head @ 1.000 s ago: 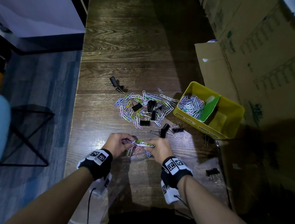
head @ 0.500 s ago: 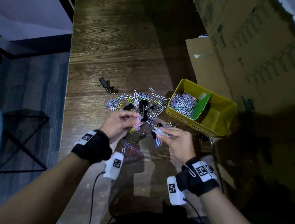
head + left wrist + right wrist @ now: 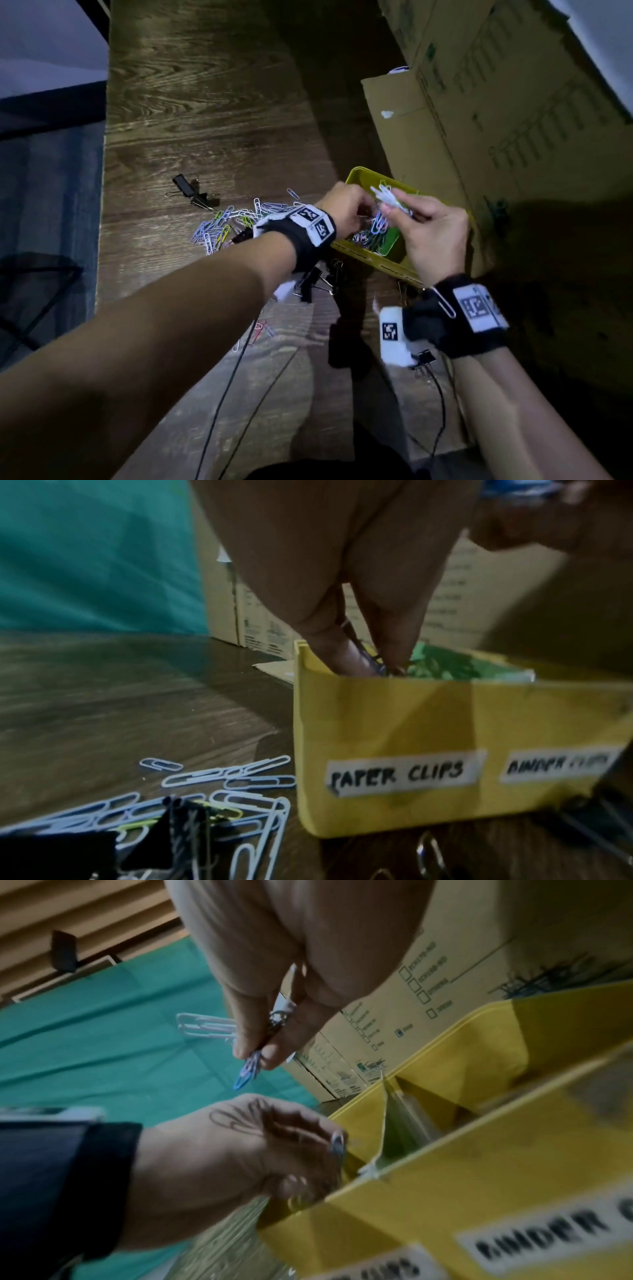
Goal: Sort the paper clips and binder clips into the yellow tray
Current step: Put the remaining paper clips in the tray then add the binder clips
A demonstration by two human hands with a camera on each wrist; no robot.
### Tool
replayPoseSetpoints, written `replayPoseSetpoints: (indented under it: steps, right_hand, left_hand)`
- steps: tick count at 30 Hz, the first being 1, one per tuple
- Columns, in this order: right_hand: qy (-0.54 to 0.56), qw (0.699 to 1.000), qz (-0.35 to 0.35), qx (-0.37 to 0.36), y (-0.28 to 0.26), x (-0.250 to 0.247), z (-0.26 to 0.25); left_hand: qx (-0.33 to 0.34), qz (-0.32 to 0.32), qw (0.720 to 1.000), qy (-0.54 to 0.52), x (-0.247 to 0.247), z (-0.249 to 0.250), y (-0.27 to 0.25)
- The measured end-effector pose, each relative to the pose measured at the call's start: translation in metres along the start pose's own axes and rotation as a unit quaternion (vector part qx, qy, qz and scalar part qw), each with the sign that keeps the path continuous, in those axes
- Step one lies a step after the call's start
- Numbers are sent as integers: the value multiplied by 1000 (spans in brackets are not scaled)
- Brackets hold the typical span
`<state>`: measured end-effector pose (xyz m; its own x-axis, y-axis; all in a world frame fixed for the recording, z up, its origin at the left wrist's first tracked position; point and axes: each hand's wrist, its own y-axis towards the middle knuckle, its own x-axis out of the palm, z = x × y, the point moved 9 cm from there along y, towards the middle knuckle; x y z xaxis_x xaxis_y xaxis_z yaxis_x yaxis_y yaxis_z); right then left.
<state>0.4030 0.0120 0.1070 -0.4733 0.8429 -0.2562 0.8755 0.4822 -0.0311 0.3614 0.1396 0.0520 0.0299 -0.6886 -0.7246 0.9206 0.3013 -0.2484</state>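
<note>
The yellow tray (image 3: 363,173) stands at the right of the wooden table; its front wall (image 3: 394,723) bears the labels "PAPER CLIPS" and "BINDER CLIPS". A green divider (image 3: 391,240) splits it. My left hand (image 3: 346,209) reaches over the paper-clip side, and its fingertips (image 3: 397,642) pinch a few paper clips just above the rim. Beside it, my right hand (image 3: 424,226) pinches a bunch of white and blue paper clips (image 3: 386,199) above the same side. A pile of coloured paper clips (image 3: 222,229) lies left of the tray. Black binder clips (image 3: 315,277) lie by the tray's front.
Large cardboard boxes (image 3: 496,120) stand close behind and right of the tray. Two more binder clips (image 3: 190,192) lie beyond the pile, and another one (image 3: 424,358) lies near my right wrist. A few loose paper clips (image 3: 260,329) and cables (image 3: 233,377) lie near the table's front.
Both hands rose from the table near its front edge and moved forward and right with their paper clips, ending over the tray's paper-clip side.
</note>
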Motion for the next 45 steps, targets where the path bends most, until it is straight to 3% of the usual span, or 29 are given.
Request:
replayPoseSetpoints:
  steps: [3,6,9,12,13,15,17,20,24,26,28,30,33,35,37,40,42,45]
  right_hand:
    - [-32,998,-7,49,33,5,19]
    - [-194,977,-60,62,57,18,38]
    - [-331,931,-152,31,62,45,38]
    - [-426,877,-223,0,56,72,35]
    - [-446,861,-244,-6,52,79,35]
    - [-462,840,-284,-2,44,91,39]
    - [-471,829,-303,7,36,96,41]
    - [-488,824,-286,-25,26,100,30]
    - [-452,857,-226,-104,2,104,2]
    - [-396,885,-191,-152,-14,105,-13]
    - [-335,900,-233,-153,-37,117,-13]
    - [-316,873,-345,-140,-72,139,0]
    - [-370,779,-487,-135,-132,168,35]
    - [-408,732,-528,-136,-161,181,62]
    - [-430,723,-523,-141,-178,188,80]
    - [-451,727,-503,-121,-189,195,95]
    - [-463,734,-484,-116,-191,199,101]
    - [-463,736,-473,-144,-191,206,103]
  left_hand:
    - [5,-50,998,49,15,-1,-2]
    - [46,-41,997,43,8,5,-13]
    - [36,22,997,-66,-10,-8,-32]
    - [-52,62,964,-254,-22,-42,-60]
    - [-66,61,958,-271,-23,-52,-70]
    - [-59,36,977,-204,-23,-71,-91]
    - [-38,-30,996,-76,-13,-93,-112]
    - [-30,-96,994,37,9,-127,-147]
    - [-9,-2,996,92,16,-148,-182]
    - [-22,12,992,122,28,-155,-195]
    - [-30,18,989,144,42,-156,-208]
    - [-23,30,988,149,56,-152,-220]
    - [-13,42,992,118,60,-145,-233]
    - [-38,72,991,108,49,-150,-237]
    - [-100,77,984,127,39,-158,-238]
    - [-156,-17,972,174,52,-169,-235]
    - [-142,-45,970,193,62,-163,-232]
    - [-84,-29,977,193,69,-152,-237]
